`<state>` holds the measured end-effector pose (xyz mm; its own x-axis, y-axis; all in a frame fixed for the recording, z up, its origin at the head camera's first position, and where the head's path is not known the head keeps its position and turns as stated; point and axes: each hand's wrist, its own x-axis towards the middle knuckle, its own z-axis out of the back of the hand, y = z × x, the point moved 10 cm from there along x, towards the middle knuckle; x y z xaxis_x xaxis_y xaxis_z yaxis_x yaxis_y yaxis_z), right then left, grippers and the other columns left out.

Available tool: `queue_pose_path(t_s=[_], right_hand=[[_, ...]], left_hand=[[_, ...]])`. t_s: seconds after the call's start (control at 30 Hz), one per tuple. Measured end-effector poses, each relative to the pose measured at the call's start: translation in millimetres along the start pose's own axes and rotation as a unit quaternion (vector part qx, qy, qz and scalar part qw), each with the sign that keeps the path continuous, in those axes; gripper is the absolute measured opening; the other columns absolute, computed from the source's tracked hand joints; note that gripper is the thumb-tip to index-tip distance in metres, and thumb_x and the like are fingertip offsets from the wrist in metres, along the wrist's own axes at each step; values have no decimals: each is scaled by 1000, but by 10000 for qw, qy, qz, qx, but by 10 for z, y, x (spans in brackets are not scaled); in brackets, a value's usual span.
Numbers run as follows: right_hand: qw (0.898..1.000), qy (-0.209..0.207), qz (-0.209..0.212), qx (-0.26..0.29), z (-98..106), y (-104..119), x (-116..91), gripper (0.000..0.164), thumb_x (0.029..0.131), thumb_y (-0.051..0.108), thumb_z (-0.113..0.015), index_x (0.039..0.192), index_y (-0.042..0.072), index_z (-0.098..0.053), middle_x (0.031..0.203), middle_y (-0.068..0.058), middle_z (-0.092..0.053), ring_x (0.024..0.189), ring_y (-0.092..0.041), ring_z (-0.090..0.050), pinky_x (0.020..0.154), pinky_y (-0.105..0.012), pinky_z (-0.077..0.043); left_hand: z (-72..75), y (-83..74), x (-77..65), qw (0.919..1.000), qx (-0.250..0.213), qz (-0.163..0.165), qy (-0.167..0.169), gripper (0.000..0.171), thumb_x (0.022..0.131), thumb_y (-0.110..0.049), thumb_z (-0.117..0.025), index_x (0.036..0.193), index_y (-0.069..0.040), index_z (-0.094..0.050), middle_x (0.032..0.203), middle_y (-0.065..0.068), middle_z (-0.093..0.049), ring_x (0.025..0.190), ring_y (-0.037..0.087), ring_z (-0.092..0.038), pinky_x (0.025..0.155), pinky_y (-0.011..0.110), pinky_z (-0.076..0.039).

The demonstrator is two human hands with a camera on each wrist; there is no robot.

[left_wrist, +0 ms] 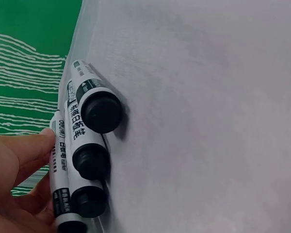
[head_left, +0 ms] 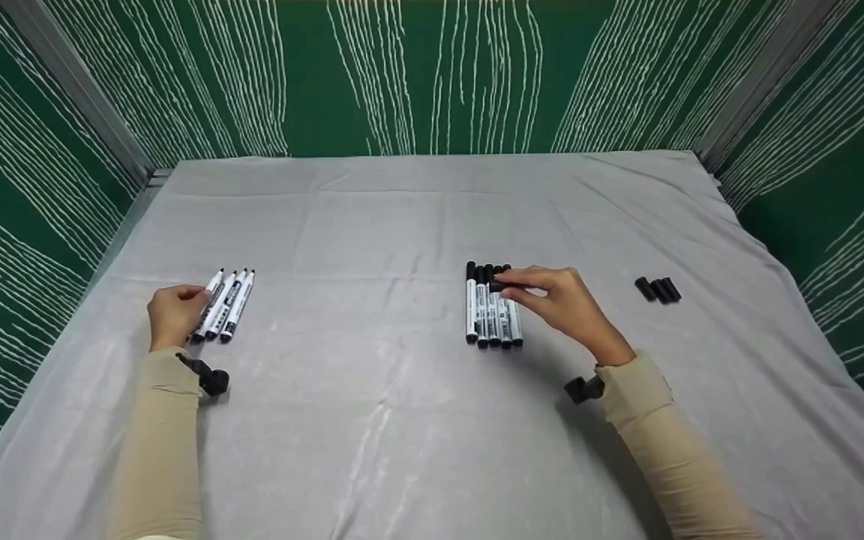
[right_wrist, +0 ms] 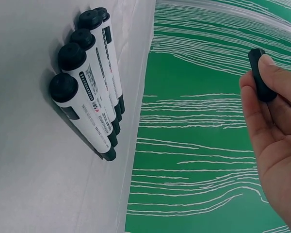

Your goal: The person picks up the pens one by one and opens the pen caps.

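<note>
At the left of the head view, my left hand (head_left: 173,315) grips the outermost of several uncapped whiteboard markers (head_left: 238,306), which lie side by side with their dark tips pointing away. The left wrist view shows thumb and fingers on that white marker (left_wrist: 60,165), beside the others' black ends. My right hand (head_left: 563,304) pinches a black marker cap (right_wrist: 261,77) between thumb and fingers. It is held above a row of several capped markers (head_left: 492,319), apart from them in the right wrist view.
Three loose black caps (head_left: 658,289) lie together on the right of the table. A wrinkled grey cloth (head_left: 372,360) covers the table. Green panels (head_left: 312,82) with white streaks stand behind and at both sides, joined by grey corner posts (head_left: 79,82).
</note>
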<state>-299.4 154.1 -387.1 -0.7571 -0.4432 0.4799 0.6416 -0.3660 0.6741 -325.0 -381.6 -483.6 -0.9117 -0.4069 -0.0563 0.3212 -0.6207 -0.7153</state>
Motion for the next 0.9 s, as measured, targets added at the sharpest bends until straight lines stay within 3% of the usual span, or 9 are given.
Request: queue_pose_path(t_s=[0.17,0.3,0.63,0.9], right_hand=[[10000,24,-35,-17,0,0,-1,26,84,5,-70,109,4,-73,104,-10,-73,97,-12,-68,86,-15,-51],[9999,43,-115,-20,-8,-15,-1,26,83,7,-71,109,6,-73,104,-9,-73,97,-13,-68,86,-15,-50],[9998,94,-169,-49,-18,-29,-4,26,83,8,-71,110,6,-73,105,-8,-73,98,-20,-69,87,-16,-50],[9995,72,-302,-115,-2,-64,-7,27,84,9,-70,110,7,-73,106,-7,-73,99,-22,-69,87,-16,-50]], left_hand=[[-8,4,-9,9999,66,-67,42,32,92,-16,-58,111,8,-67,107,26,-66,66,2,-50,63,15,-41],[-1,24,-11,10000,96,-5,20,33,92,-18,-57,111,6,-68,106,24,-67,66,1,-49,64,17,-41],[16,83,-6,9998,-14,222,4,39,96,-22,-46,117,6,-64,115,26,-63,98,29,-58,81,31,-44],[70,-3,-11,9995,-232,83,-186,39,96,-20,-46,117,8,-63,117,28,-61,106,35,-56,91,39,-43]])
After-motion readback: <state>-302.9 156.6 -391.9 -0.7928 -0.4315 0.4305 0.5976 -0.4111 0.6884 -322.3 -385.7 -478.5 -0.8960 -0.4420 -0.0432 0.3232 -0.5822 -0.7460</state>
